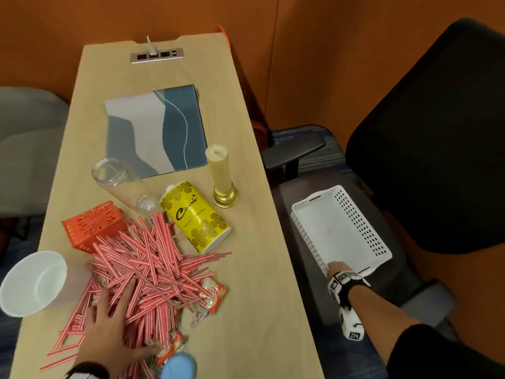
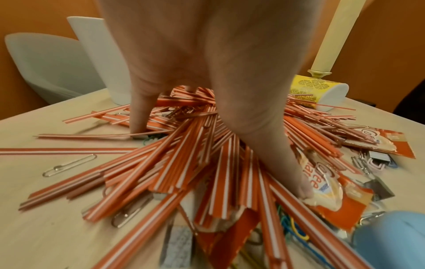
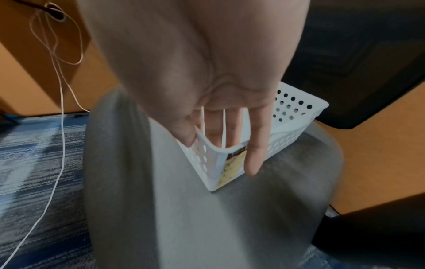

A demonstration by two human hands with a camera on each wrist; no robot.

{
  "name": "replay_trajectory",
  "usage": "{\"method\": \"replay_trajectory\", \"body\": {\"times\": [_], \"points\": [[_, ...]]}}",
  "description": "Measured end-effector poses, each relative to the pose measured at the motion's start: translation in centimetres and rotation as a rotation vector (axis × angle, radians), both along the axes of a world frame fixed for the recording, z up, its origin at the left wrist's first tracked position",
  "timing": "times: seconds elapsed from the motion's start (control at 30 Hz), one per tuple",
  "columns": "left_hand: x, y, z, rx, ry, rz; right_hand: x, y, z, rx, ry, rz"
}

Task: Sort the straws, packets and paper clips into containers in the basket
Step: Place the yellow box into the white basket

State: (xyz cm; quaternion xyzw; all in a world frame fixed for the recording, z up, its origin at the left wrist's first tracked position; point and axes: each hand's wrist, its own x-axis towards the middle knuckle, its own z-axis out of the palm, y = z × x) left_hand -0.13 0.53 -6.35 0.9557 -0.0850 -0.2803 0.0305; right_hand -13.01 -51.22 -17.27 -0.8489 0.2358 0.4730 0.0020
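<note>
A heap of red-and-white striped straws (image 1: pixel 153 263) (image 2: pixel 188 163) lies on the wooden table, with orange packets (image 1: pixel 211 294) (image 2: pixel 322 183) and paper clips (image 2: pixel 69 165) mixed in and under it. My left hand (image 1: pixel 117 318) lies spread on the heap. Its fingers press the straws and its thumb (image 2: pixel 299 189) touches a packet. The white perforated basket (image 1: pixel 355 214) (image 3: pixel 296 109) sits on the grey chair seat to the right of the table and holds nothing. My right hand (image 1: pixel 337 269) (image 3: pixel 218 138) grips its near end, fingers inside the rim and thumb outside.
Around the heap are a white cup (image 1: pixel 32 283), an orange perforated box (image 1: pixel 93 225) on its side, a clear jar (image 1: pixel 120 184) lying down, a yellow can (image 1: pixel 196 217) lying down and a blue lid (image 1: pixel 179 367). A candle (image 1: pixel 221 176) and a blue-grey mat (image 1: pixel 155 129) sit farther back.
</note>
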Motion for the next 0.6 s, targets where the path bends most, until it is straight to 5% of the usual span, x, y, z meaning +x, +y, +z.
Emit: {"method": "replay_trajectory", "body": {"times": [0.13,0.33,0.6], "points": [[0.1,-0.3,0.5,0.022,0.013,-0.021,0.7,-0.1,2.7,-0.06,-0.134,-0.085],[0.3,-1.2,2.5,0.006,-0.007,-0.031,3.8,0.5,12.7,-0.127,-0.45,-0.174],[-0.1,-0.6,3.0,0.03,0.038,-0.058,2.2,9.2,21.9,-0.178,-0.741,-0.107]]}}
